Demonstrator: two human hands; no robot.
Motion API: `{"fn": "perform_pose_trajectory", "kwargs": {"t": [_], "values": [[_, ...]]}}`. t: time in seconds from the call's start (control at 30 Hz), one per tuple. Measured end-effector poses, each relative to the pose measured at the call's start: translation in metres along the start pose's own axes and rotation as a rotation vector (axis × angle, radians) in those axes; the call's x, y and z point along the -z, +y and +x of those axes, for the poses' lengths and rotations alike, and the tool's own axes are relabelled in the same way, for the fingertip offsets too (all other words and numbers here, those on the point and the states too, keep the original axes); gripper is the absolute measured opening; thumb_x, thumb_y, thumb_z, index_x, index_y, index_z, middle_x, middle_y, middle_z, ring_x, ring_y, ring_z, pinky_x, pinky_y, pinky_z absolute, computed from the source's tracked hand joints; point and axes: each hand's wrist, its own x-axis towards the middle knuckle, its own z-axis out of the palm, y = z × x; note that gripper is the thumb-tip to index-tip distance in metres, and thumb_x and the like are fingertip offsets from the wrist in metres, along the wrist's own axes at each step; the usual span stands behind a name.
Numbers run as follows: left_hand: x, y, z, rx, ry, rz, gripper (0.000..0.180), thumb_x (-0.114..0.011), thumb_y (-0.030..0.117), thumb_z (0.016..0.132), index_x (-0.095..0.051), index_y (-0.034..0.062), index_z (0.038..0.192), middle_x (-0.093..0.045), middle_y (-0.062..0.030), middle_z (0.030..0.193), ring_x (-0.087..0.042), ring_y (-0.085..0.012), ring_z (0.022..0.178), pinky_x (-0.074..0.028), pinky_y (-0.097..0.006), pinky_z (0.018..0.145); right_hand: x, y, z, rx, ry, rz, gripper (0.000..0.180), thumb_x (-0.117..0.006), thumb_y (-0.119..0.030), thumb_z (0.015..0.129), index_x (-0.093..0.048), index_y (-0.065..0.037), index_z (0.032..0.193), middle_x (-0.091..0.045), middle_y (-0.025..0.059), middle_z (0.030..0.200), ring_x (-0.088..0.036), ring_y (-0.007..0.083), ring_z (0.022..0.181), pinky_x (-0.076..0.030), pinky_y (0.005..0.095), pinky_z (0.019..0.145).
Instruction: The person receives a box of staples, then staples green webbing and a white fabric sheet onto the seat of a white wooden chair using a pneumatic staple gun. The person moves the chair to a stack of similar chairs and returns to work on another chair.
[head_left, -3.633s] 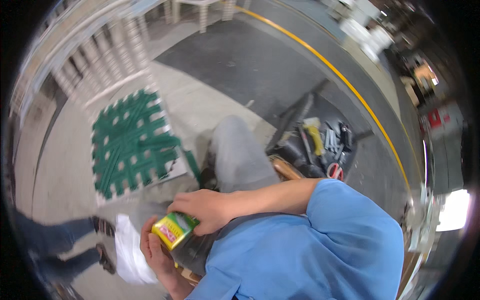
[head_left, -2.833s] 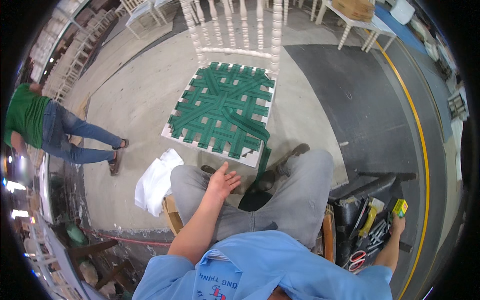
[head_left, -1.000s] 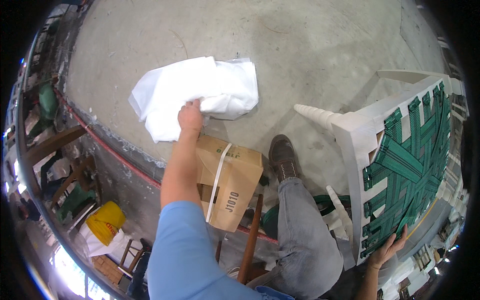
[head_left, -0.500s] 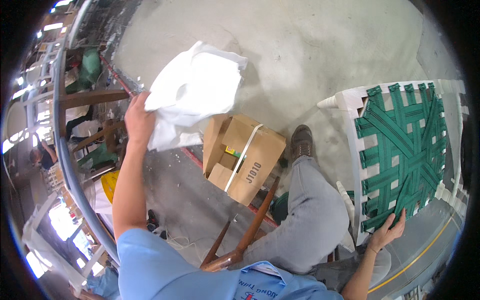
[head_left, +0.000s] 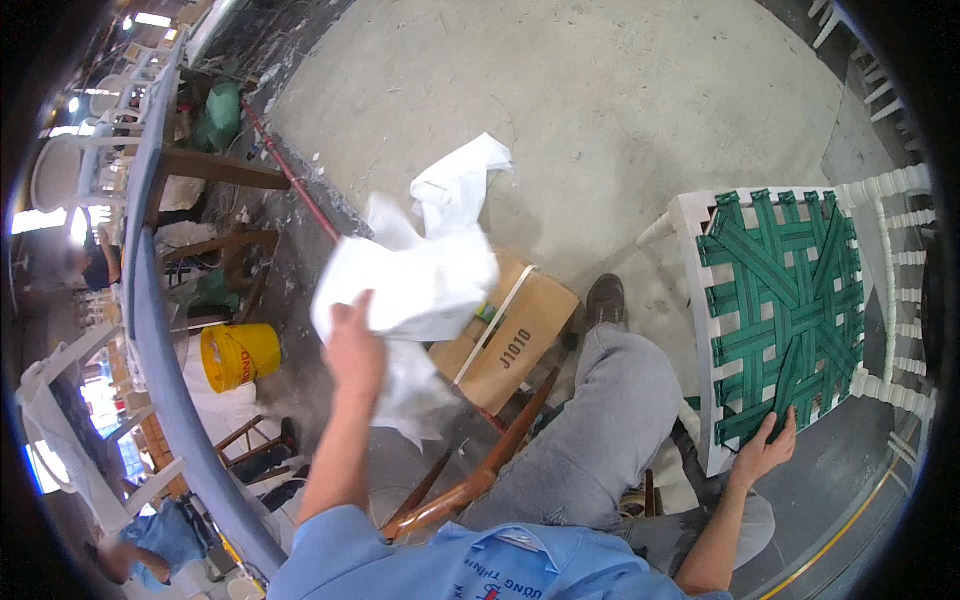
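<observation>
My left hand (head_left: 355, 350) is closed on a crumpled white sheet (head_left: 420, 285), thin and slightly blurred by motion; I cannot tell if it is cloth or soft wrapping. Its loose folds hang over part of a brown cardboard box (head_left: 525, 335) with a white strap. On the right stands a white chair frame whose seat is woven from green webbing (head_left: 785, 300). My right hand (head_left: 765, 450) rests at the near edge of that seat, fingers stretched out over the webbing and frame. Turned white spindles (head_left: 905, 295) form the chair's far right side.
A yellow bucket (head_left: 240, 355) stands left of the sheet, beside a grey-blue rail (head_left: 165, 330). Brown wooden legs (head_left: 490, 465) rise close to my knee. A red pipe (head_left: 300, 185) runs along the floor. At the lower left is another person in a blue shirt (head_left: 165, 540).
My left hand has swung the white sheet toward me and to the right, so it now covers more of the box. My right hand stays at the seat edge. The view has shifted slightly.
</observation>
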Motion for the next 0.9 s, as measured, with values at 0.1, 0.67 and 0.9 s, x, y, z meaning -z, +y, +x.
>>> {"fn": "perform_pose_trajectory", "kwargs": {"t": [0.1, 0.67, 0.9], "values": [[-0.161, 0.001, -0.010, -0.026, 0.030, 0.055, 0.067, -0.059, -0.004, 0.086, -0.060, 0.0193, 0.149, -0.055, -0.0287, 0.136, -0.070, -0.0428, 0.096, -0.060, -0.049, 0.083, -0.003, -0.002, 0.002, 0.009, -0.040, 0.051, 0.047, -0.058, -0.035, 0.109, -0.059, -0.007, 0.147, -0.062, 0.0181, 0.142, -0.049, 0.0385, 0.133, -0.032, 0.0499, 0.117], [-0.330, 0.080, -0.007, 0.343, -0.808, -0.954, 0.068, -0.065, 0.037, 0.080, -0.065, -0.0112, 0.128, -0.069, -0.0341, 0.125, -0.066, -0.0475, 0.119, -0.050, -0.047, 0.104, -0.006, -0.018, 0.003, 0.032, 0.000, -0.175, 0.050, -0.051, -0.037, 0.112, -0.061, 0.000, 0.144, -0.063, 0.0234, 0.143, -0.058, 0.0428, 0.128, -0.042, 0.0503, 0.109], [-0.352, 0.032, 0.029, 0.047, -1.129, -1.268, 0.041, -0.072, 0.028, 0.086, -0.073, -0.0005, 0.115, -0.074, -0.0079, 0.101, -0.069, -0.0210, 0.088, -0.054, -0.035, 0.079, -0.016, -0.026, 0.009, 0.022, -0.046, -0.218, 0.054, -0.047, -0.044, 0.112, -0.059, -0.004, 0.147, -0.063, 0.0211, 0.143, -0.056, 0.0418, 0.130, -0.039, 0.0502, 0.111]]}}
